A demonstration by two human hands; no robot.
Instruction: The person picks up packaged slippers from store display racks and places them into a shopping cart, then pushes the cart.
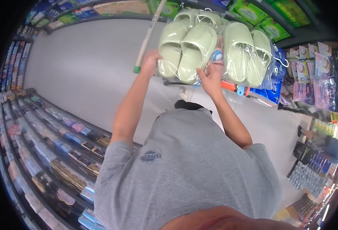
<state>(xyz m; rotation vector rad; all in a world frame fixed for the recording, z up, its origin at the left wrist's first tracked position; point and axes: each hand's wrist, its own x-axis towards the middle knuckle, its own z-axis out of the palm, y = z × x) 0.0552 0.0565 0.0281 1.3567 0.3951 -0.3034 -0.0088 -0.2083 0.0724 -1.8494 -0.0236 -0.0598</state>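
Shop aisle: pale, shiny floor (77,53), packed shelves (69,153) along the left, and more stock across the top and down the right side.
Left hand: this one (150,63) is up at the left edge of the slipper bag, fingers curled in against it. Can't tell if it's actually gripping the plastic.
Right hand: this one (212,81) is at the bag's lower right corner, thumb on the plastic and set apart from the fingers. Can't tell if they're pinching it either.
Slipper bag: clear, crinkly plastic bag (188,51) between the two hands, with a pair of pale green slippers inside, side by side, toes away from the person.
Other bags: a matching pair in clear plastic (247,51) just to the right, plus another pair (197,18) behind, partly hidden.
White stick: green-tipped pole (148,38) slanting beside the left hand.
Underneath: something orange (230,85) and a blue pack (269,93) poke out below the right-hand pair; contents unreadable.
Further out: green packs (247,13) on the top shelf, pink packets (324,96) hanging at right.
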